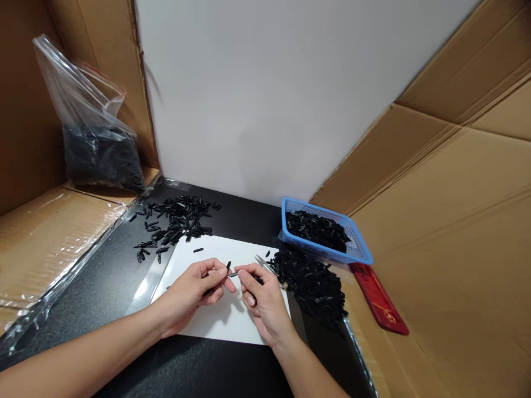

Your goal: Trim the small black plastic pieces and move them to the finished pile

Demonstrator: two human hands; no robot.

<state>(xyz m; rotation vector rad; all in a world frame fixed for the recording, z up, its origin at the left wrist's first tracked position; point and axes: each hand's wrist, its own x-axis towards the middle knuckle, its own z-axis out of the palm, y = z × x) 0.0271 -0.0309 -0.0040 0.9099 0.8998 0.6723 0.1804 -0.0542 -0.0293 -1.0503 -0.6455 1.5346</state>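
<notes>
My left hand (pixel 194 290) pinches a small black plastic piece (pixel 228 266) above a white sheet (pixel 224 323) on the black table. My right hand (pixel 263 298) holds a thin metal tool (pixel 233 274) whose tip touches that piece. Both hands meet over the middle of the sheet. Small metal scissors (pixel 265 266) lie just behind my right hand. A pile of the same black pieces (pixel 313 284) sits right of the sheet, another scattered pile (pixel 176 221) lies behind it to the left.
A blue mesh basket (pixel 357 246) holds more black pieces at the right. A red flat object (pixel 379 301) lies beside it. A clear bag of black pieces (pixel 97 149) leans at the back left. Cardboard walls (pixel 448 232) close in both sides.
</notes>
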